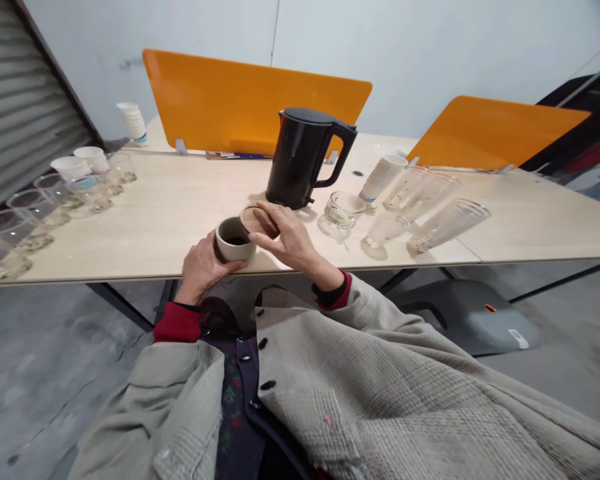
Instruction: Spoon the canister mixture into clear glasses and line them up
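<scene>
My left hand [206,267] is wrapped round a small pale ceramic cup [235,251] at the table's front edge. Dark stuff, perhaps liquid, shows at the bottom of the cup. Tilted beside the cup's right rim is a round brown wooden lid [258,222], gripped by my right hand [286,239] between thumb and fingers. Behind my hands stands a black electric kettle [297,160] with its handle to the right. A ribbed glass bowl [344,212] sits right of my right hand.
Stacked paper cups [384,177] and stacked glasses [445,223] lean or stand on the right. Several glasses [30,203] and paper cups [93,160] line the left end. Orange dividers [220,100] rise at the back of the pale table [130,233].
</scene>
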{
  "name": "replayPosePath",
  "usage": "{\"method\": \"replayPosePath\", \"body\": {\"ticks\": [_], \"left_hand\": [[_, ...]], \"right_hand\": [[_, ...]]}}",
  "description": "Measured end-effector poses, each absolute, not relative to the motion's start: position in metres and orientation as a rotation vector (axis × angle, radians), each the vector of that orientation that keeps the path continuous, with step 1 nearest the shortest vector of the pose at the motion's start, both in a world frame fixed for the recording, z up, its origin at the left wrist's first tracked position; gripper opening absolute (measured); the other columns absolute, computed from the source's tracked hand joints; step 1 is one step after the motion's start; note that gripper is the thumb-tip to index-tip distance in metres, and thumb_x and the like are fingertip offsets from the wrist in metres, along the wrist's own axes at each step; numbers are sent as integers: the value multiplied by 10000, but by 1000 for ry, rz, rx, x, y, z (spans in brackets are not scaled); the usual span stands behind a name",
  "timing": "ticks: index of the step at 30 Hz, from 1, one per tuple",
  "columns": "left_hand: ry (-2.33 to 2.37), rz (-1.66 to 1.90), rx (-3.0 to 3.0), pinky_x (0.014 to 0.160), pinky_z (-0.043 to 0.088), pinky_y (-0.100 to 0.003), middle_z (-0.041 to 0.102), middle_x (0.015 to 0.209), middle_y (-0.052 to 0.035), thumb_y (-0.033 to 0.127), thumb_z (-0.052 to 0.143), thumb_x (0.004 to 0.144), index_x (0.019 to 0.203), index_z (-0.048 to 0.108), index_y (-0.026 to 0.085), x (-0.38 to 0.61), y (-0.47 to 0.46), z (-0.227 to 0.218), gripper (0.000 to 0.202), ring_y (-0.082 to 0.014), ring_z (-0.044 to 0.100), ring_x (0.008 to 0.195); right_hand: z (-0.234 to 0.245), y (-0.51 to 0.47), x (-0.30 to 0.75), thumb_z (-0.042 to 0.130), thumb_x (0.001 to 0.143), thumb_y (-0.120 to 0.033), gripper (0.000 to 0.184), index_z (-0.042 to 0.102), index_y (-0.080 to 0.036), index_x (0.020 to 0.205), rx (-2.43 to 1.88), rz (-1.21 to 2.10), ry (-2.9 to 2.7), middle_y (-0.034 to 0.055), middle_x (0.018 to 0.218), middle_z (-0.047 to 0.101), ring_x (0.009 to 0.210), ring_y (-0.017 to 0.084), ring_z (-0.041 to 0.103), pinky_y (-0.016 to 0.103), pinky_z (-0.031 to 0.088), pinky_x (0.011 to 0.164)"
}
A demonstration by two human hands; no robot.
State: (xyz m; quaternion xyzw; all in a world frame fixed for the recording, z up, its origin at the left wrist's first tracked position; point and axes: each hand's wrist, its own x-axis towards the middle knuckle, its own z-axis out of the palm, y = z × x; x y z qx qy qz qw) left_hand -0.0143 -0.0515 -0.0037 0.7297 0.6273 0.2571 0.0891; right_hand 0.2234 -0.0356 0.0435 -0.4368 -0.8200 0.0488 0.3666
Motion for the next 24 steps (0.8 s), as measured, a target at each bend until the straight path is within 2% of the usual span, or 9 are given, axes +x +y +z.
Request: {"method": "replayPosePath", "body": {"ticks": [9, 15, 19, 24], "left_hand": [[1863, 798, 2160, 1015, 576, -423, 774, 1346, -147, 686, 889, 753, 1518, 554, 229, -13, -51, -10, 952, -378, 748, 1242], [1835, 819, 2169, 1010, 572, -415, 778, 1335, -138, 700, 867, 770, 1514, 560, 239, -14, -52, -10, 927, -371, 751, 1229], [1837, 798, 2158, 1008, 572, -414, 775, 1344, -147, 691, 868, 771, 1516, 563, 231, -14, -53, -7, 927, -377, 743, 1243], [1806, 784, 2188, 1037, 569, -423, 761, 1398, -141, 651, 873, 776, 1550, 549, 250, -17, -52, -5, 930, -374, 728, 1281]], "right_hand": [[51, -34, 181, 546, 1077, -581, 658, 593, -153, 1575, -1150, 36, -2407, 200, 1514, 625, 1328, 393, 572, 574, 472, 1172], [51, -39, 180, 470, 1111, -573, 612, 568, -208, 1592, -1162, -37, -2471, 189, 1522, 599, 1310, 392, 568, 579, 498, 1138], [50, -38, 180, 536, 1083, -600, 669, 541, -181, 1605, -1177, -17, -2506, 215, 1541, 573, 1290, 404, 595, 584, 535, 1108], [40, -32, 186, 652, 1033, -581, 707, 498, -233, 1629, -1060, 147, -2420, 197, 1592, 525, 1363, 376, 592, 545, 554, 1129]]}}
